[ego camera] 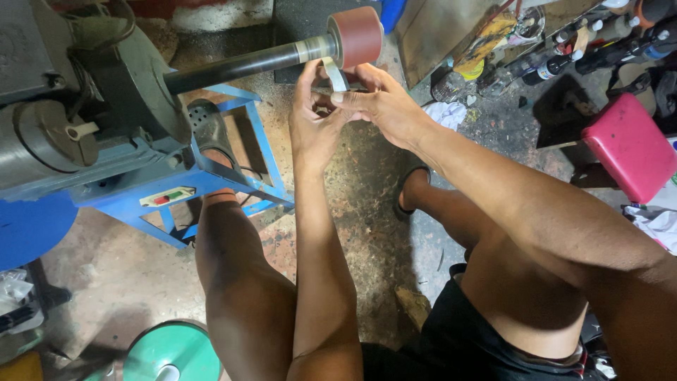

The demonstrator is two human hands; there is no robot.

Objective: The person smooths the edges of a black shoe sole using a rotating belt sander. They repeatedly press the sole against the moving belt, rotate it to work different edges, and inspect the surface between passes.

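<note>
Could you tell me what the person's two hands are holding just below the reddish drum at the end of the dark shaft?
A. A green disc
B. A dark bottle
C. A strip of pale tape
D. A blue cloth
C: the left hand and the right hand pinch a strip of pale tape between their fingers, just under the reddish drum on the dark shaft.
</note>
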